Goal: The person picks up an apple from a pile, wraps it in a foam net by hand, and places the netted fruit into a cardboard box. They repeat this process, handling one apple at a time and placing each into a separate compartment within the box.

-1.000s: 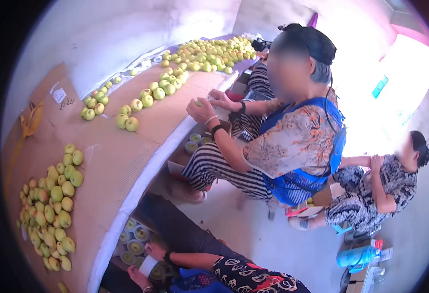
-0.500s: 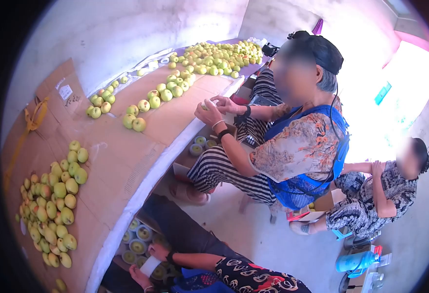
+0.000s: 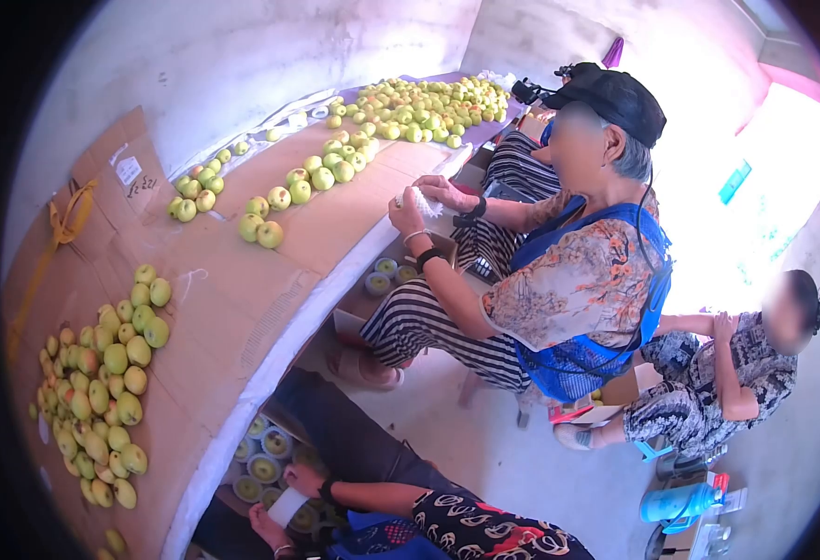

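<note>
At the bottom, my right hand (image 3: 305, 480) has its fingers curled at the upper edge of a white rectangular piece (image 3: 287, 507). My left hand (image 3: 266, 525) grips the same piece from its lower left side. Its material cannot be made out. Beneath and around both hands, a box holds several green apples (image 3: 263, 469) in white ring-like wraps. Part of this box is hidden by my hands and the blue apron.
Loose apples (image 3: 102, 383) lie in groups on the cardboard-covered table (image 3: 232, 308). A person (image 3: 578, 280) beside me handles a white foam net (image 3: 427, 203). Another person (image 3: 736, 364) sits at the right. A blue flask (image 3: 676, 502) stands at the lower right.
The neighbouring person's hands have shifted slightly up and right, and the white foam net between them now shows more. My hands keep nearly the same place on the white piece.
</note>
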`<act>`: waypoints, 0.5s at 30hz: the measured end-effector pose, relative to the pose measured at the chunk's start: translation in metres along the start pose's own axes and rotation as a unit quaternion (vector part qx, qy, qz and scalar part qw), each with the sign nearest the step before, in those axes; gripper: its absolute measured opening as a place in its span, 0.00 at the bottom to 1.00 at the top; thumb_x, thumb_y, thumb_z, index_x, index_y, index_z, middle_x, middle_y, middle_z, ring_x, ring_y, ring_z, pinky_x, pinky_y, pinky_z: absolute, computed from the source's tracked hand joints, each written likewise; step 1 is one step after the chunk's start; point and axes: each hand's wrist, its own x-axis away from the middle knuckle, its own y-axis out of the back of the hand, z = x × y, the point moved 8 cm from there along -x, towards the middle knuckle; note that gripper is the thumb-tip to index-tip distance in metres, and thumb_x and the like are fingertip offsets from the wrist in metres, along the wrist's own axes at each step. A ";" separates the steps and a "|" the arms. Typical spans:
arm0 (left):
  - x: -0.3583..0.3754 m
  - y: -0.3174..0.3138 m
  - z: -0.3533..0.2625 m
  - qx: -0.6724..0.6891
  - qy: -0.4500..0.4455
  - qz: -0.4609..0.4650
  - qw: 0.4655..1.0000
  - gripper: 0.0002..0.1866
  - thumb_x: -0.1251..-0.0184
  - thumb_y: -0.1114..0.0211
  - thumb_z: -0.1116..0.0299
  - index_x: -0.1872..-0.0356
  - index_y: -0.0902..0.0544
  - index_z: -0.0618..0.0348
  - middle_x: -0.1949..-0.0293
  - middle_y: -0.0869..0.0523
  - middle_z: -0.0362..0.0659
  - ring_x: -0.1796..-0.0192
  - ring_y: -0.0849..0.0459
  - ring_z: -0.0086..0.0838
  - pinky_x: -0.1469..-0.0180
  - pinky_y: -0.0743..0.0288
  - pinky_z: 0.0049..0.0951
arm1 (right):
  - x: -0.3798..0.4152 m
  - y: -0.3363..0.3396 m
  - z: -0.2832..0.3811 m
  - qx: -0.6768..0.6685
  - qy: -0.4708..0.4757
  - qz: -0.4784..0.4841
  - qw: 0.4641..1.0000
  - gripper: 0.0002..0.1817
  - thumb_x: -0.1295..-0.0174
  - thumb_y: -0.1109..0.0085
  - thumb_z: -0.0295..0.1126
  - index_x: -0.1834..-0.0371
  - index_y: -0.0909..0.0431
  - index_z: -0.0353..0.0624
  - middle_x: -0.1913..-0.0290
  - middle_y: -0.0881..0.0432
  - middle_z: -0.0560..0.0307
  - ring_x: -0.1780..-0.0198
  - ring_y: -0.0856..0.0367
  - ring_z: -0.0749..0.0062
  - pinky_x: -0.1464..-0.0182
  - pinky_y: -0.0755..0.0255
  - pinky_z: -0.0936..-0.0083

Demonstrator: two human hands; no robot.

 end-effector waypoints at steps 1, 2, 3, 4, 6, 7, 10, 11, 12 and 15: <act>0.000 0.001 0.000 -0.007 -0.008 -0.009 1.000 0.05 0.37 0.53 0.74 0.65 0.28 0.60 0.66 0.27 0.42 0.65 0.28 0.26 0.63 0.30 0.27 | 0.001 0.000 0.000 -0.004 -0.003 -0.004 1.000 0.08 0.45 0.51 0.31 0.69 0.26 0.37 0.68 0.22 0.44 0.63 0.22 0.56 0.61 0.30 0.67; -0.001 0.003 -0.001 -0.014 -0.017 -0.018 1.000 0.06 0.36 0.53 0.74 0.66 0.28 0.62 0.67 0.27 0.42 0.66 0.28 0.26 0.63 0.30 0.27 | 0.001 0.000 0.001 -0.008 -0.005 -0.007 1.000 0.08 0.44 0.51 0.31 0.69 0.25 0.37 0.69 0.22 0.44 0.64 0.22 0.55 0.61 0.30 0.67; -0.002 0.004 0.000 -0.014 -0.017 -0.020 1.000 0.06 0.36 0.53 0.74 0.66 0.28 0.62 0.67 0.27 0.42 0.66 0.28 0.26 0.63 0.30 0.27 | 0.001 0.000 0.003 -0.008 -0.005 -0.005 1.000 0.08 0.44 0.51 0.31 0.69 0.25 0.37 0.69 0.22 0.44 0.64 0.22 0.55 0.61 0.30 0.67; -0.003 0.004 0.001 -0.019 -0.019 -0.016 1.000 0.06 0.36 0.53 0.74 0.66 0.28 0.61 0.68 0.27 0.42 0.66 0.28 0.26 0.63 0.30 0.27 | 0.002 0.002 0.005 -0.004 0.002 -0.008 1.000 0.08 0.44 0.51 0.31 0.69 0.25 0.37 0.69 0.22 0.44 0.64 0.22 0.55 0.61 0.30 0.67; -0.002 0.006 0.005 -0.027 -0.018 -0.014 0.999 0.06 0.36 0.53 0.74 0.66 0.28 0.61 0.68 0.27 0.41 0.66 0.28 0.26 0.63 0.30 0.27 | 0.005 0.002 0.007 -0.003 0.006 -0.009 1.000 0.08 0.44 0.51 0.31 0.69 0.25 0.37 0.68 0.22 0.44 0.64 0.22 0.55 0.61 0.30 0.67; -0.003 0.005 0.006 -0.004 -0.017 -0.014 1.000 0.06 0.36 0.53 0.74 0.67 0.27 0.61 0.69 0.27 0.41 0.66 0.28 0.25 0.63 0.30 0.26 | 0.004 0.001 0.007 -0.001 0.011 -0.007 1.000 0.08 0.45 0.51 0.31 0.69 0.25 0.38 0.68 0.22 0.44 0.64 0.22 0.55 0.61 0.30 0.67; -0.011 0.011 0.019 -0.029 -0.046 -0.026 0.998 0.06 0.36 0.53 0.74 0.67 0.27 0.61 0.69 0.27 0.40 0.67 0.28 0.24 0.64 0.30 0.25 | -0.002 -0.004 0.001 0.014 0.016 0.018 1.000 0.09 0.43 0.52 0.31 0.67 0.25 0.38 0.68 0.21 0.46 0.64 0.22 0.58 0.61 0.30 0.68; -0.013 0.019 0.023 -0.079 -0.074 -0.028 0.994 0.06 0.36 0.53 0.75 0.67 0.27 0.60 0.70 0.27 0.39 0.68 0.27 0.24 0.65 0.30 0.24 | -0.003 -0.010 -0.002 0.027 0.011 0.032 0.999 0.09 0.42 0.53 0.31 0.65 0.26 0.38 0.68 0.22 0.48 0.64 0.22 0.61 0.62 0.31 0.69; -0.009 0.022 0.022 -0.080 -0.070 -0.032 0.994 0.06 0.36 0.53 0.75 0.67 0.27 0.60 0.70 0.27 0.39 0.68 0.27 0.24 0.65 0.30 0.24 | 0.000 -0.012 -0.002 0.027 0.009 0.037 0.999 0.09 0.42 0.53 0.31 0.65 0.26 0.38 0.68 0.22 0.48 0.64 0.22 0.61 0.62 0.31 0.69; -0.008 0.012 0.022 0.043 -0.001 -0.011 0.999 0.06 0.37 0.53 0.74 0.67 0.26 0.59 0.70 0.27 0.38 0.68 0.27 0.23 0.66 0.30 0.24 | 0.001 -0.004 0.007 0.024 0.028 0.032 0.999 0.10 0.41 0.53 0.33 0.65 0.26 0.38 0.68 0.21 0.48 0.66 0.22 0.62 0.63 0.31 0.68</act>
